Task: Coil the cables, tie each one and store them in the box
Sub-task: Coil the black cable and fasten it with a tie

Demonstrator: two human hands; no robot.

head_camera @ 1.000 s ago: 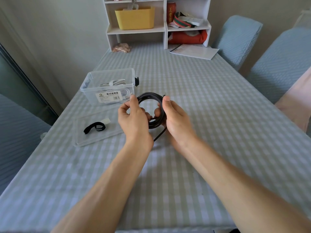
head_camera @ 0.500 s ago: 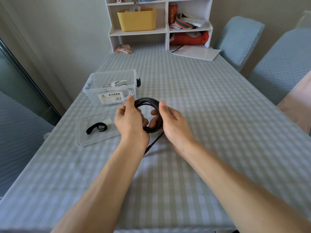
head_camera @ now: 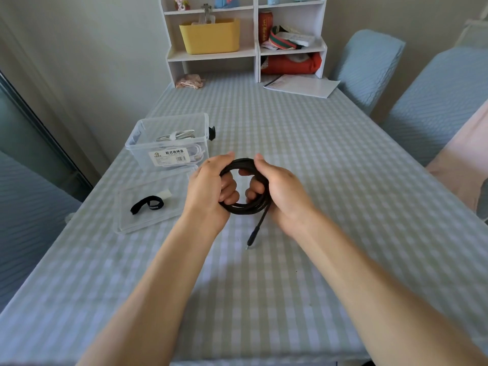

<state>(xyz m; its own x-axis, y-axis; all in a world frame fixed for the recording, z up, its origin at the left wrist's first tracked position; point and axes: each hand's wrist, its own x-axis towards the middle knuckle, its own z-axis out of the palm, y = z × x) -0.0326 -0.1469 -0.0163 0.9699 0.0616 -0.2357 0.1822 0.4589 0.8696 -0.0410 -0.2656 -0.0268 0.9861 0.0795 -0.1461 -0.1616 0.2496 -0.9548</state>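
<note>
A black cable (head_camera: 241, 207) is wound into a coil held above the checked table. My left hand (head_camera: 210, 184) grips the coil's left side, fingers curled through the loop. My right hand (head_camera: 280, 188) grips the right side the same way. A short loose end with a plug (head_camera: 252, 237) hangs from the coil down to the cloth. Left of my hands stands a clear plastic box (head_camera: 142, 143) with tied white cables (head_camera: 179, 134) inside. In front of it lies the clear lid (head_camera: 126, 223), and on it a black strap tie (head_camera: 146, 204) beside a small white piece.
A white shelf unit (head_camera: 245, 52) with a yellow basket (head_camera: 210, 35) stands at the table's far end, papers (head_camera: 301, 85) beside it. Blue-covered chairs (head_camera: 433, 101) line the right side. A small black object (head_camera: 212, 132) sits behind the box.
Both hands have closed further round the coil and tilted it flatter. The loose plug end now hangs straight down to the cloth. The camera has tilted slightly.
</note>
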